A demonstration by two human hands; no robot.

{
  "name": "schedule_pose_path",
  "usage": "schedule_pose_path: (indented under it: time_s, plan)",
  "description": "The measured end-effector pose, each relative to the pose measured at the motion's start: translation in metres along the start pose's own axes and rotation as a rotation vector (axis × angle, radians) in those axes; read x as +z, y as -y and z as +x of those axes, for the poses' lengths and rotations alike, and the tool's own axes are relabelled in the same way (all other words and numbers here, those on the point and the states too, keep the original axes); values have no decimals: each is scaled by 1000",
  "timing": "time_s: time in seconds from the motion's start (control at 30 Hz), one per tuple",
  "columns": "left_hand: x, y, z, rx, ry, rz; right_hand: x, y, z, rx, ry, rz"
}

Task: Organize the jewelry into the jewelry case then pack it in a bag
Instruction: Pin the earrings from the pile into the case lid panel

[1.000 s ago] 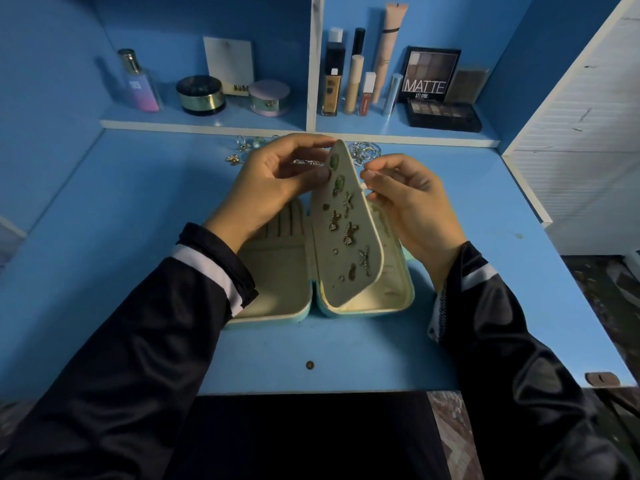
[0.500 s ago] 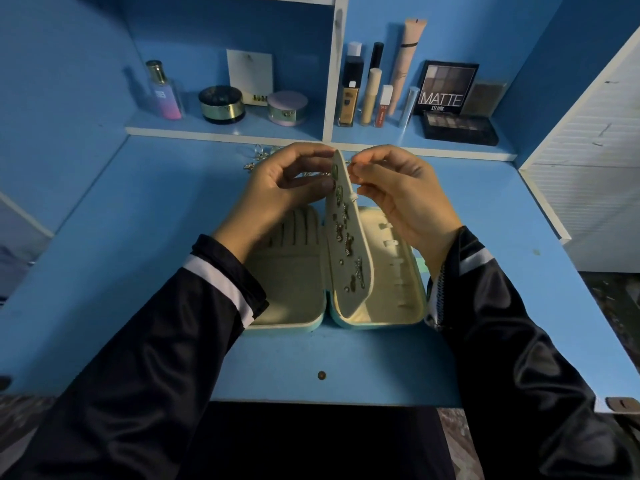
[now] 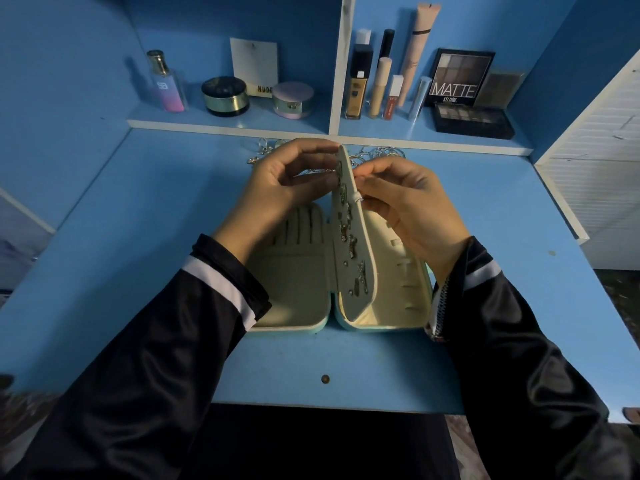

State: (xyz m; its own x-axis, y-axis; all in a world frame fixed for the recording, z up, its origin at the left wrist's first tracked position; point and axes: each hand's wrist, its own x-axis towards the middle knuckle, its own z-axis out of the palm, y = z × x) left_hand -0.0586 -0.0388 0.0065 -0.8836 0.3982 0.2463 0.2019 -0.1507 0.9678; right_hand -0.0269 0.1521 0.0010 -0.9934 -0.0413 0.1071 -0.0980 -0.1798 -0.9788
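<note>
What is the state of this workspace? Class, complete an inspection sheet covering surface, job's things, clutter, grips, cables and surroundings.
Surface: blue desk, level; the case rests on it.
Job's things: jewelry case open flat; its earring panel stands upright, studded with earrings; loose jewelry lies behind the hands.
Clutter: small dark round spot near the front edge.
Grips: left hand holds the panel's top; right hand pinches at its back face.
Cables: nothing seen.
Surroundings: shelf with perfume bottle, tubes and eyeshadow palette; white slatted panel at right.
</note>
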Motion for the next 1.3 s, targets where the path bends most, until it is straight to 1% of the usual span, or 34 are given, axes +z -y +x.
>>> schedule_pose_path:
  time_s: [1.3]
  plan:
    - [-2, 1, 0, 20, 11, 10, 7, 1, -6, 2, 10, 23]
